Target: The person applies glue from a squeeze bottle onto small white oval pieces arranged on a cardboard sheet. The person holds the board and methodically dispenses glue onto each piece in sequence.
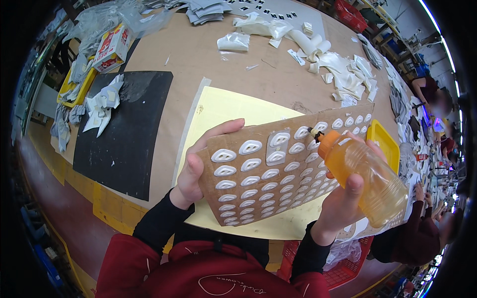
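My left hand (pixel 191 166) grips the left end of a brown cardboard sheet (pixel 263 130), which is tilted up toward me. Rows of white oval pieces (pixel 250 147), each with small holes, cover its face. Two of them in the upper row sit on a light grey patch (pixel 276 149). In my right hand (pixel 343 203) is a clear squeeze bottle (pixel 370 174) of amber liquid with an orange cap. Its dark nozzle points left, close over the upper rows at the right; whether it touches a piece I cannot tell. Beneath the cardboard lies a pale yellow sheet (pixel 238 105).
A black mat (pixel 134 134) with crumpled scraps (pixel 104 104) lies to the left, near a yellow bin and a printed box (pixel 112 48). White fabric scraps (pixel 343 72) are spread at the far right. A yellow tray (pixel 386 144) sits behind the bottle; other people work farther right.
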The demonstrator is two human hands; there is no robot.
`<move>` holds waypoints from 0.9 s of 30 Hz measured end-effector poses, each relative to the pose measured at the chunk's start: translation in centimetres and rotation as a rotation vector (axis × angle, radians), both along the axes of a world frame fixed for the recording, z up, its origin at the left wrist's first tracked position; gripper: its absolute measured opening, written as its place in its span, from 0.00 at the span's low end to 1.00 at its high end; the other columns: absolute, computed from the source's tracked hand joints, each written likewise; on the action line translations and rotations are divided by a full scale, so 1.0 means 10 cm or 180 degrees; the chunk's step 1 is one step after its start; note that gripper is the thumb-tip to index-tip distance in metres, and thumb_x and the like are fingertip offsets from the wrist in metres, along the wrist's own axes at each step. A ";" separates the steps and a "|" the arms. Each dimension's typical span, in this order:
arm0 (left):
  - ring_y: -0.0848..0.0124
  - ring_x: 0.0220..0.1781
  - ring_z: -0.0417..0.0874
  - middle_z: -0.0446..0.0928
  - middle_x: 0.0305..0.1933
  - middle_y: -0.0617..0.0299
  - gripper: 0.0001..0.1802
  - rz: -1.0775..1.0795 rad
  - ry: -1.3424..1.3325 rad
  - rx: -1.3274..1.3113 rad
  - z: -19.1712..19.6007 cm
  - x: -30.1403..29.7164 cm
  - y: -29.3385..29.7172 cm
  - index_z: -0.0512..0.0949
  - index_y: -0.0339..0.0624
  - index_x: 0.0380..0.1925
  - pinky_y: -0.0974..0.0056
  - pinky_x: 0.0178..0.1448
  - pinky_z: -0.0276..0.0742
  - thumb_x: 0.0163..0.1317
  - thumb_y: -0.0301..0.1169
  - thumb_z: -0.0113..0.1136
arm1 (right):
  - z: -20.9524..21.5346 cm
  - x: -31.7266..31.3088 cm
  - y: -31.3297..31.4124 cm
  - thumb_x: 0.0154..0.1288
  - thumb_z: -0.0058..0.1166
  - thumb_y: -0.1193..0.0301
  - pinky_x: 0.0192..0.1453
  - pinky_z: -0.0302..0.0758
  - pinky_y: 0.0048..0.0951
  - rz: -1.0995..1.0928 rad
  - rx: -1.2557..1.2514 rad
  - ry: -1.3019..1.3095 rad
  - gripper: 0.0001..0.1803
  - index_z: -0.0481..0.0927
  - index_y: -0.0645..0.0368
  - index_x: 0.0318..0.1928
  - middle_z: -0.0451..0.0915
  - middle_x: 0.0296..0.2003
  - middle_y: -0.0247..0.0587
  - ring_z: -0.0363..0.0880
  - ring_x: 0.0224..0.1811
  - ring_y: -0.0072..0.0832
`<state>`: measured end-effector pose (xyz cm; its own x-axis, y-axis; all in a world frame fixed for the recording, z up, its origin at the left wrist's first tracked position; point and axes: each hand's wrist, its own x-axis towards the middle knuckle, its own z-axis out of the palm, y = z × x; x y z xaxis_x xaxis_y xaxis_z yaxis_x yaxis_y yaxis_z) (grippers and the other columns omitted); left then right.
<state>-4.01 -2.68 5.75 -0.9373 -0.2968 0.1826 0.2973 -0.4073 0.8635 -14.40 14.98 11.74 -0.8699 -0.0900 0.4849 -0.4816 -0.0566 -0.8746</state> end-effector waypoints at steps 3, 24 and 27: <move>0.61 0.61 0.67 0.63 0.58 0.45 0.50 0.0013 0.0050 0.0083 -0.03 0.00 0.01 0.55 0.30 0.60 0.59 0.62 0.65 0.54 0.67 0.40 | -0.04 0.02 0.02 0.47 0.64 0.49 0.49 0.73 0.33 -0.0048 -0.0054 -0.0097 0.40 0.65 0.65 0.51 0.75 0.44 0.57 0.74 0.47 0.37; 0.61 0.61 0.66 0.63 0.59 0.45 0.52 -0.0036 -0.0007 -0.0010 0.00 0.00 -0.01 0.56 0.30 0.60 0.59 0.62 0.64 0.51 0.68 0.43 | -0.12 0.11 -0.13 0.52 0.51 0.39 0.47 0.76 0.35 -0.0374 0.0236 0.0363 0.43 0.63 0.65 0.52 0.73 0.44 0.57 0.74 0.47 0.41; 0.61 0.60 0.67 0.64 0.58 0.46 0.51 -0.0038 0.0005 -0.0060 0.00 -0.01 -0.02 0.56 0.30 0.60 0.59 0.62 0.64 0.52 0.68 0.43 | -0.16 0.04 -0.05 0.54 0.47 0.38 0.46 0.77 0.33 -0.0411 -0.0735 -0.0013 0.42 0.62 0.63 0.54 0.73 0.44 0.57 0.74 0.47 0.40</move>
<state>-4.10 -2.89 5.76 -0.9404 -0.2822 0.1897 0.2940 -0.3946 0.8706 -14.04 14.48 10.14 -0.8691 0.1343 0.4761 -0.4942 -0.1932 -0.8476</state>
